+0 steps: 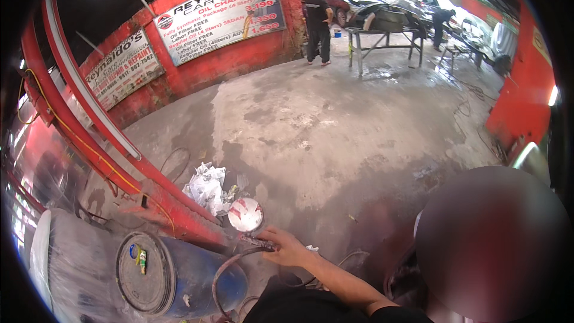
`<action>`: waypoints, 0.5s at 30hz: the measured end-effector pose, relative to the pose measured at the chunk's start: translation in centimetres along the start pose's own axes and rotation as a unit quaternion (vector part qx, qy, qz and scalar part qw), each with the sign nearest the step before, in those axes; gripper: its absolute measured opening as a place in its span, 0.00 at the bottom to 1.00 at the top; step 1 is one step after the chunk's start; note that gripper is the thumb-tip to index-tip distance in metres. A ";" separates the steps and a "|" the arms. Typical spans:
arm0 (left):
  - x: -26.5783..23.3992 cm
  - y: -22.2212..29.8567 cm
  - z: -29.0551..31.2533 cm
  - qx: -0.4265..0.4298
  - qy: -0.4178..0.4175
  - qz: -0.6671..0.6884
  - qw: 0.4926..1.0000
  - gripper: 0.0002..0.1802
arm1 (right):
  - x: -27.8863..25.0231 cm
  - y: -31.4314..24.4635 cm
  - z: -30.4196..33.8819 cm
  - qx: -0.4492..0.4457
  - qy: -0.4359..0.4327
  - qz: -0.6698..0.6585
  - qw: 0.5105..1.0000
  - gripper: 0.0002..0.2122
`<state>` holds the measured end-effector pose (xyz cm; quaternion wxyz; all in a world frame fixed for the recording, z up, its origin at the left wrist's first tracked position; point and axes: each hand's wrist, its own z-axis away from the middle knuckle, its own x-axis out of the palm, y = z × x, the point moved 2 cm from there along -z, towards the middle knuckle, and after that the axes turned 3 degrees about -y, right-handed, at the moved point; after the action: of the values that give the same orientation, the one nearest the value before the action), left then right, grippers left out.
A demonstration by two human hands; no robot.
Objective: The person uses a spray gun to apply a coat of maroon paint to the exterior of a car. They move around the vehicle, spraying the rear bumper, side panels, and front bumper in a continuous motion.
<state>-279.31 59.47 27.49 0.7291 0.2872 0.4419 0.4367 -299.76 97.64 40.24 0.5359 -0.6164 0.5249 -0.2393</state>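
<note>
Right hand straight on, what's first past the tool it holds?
Past the red-smeared, white-cupped tool, the right hand likely meets the crumpled white paper heap first, unless it passes overhead; depth is unclear.

A round, red-stained white cup (246,215) is sitting at the right hand's (286,249) ten o'clock, crumpled white paper (207,186) lying beyond; a lidded blue cylindrical drum (192,279) is standing at eight.

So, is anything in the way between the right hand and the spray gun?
Nothing visible: the right hand grips the spray gun directly. The dark hose curves down past the blue drum, not between them.
</note>
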 end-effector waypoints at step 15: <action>12.0 5.4 -29.9 -0.173 0.075 -0.072 0.979 0.18 | -27.3 14.5 -28.8 0.076 0.053 0.027 0.995 0.13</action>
<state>-305.35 73.61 13.80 0.7619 0.0905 0.4331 0.4730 -339.29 112.37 43.32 0.5587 -0.5458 0.5498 -0.2962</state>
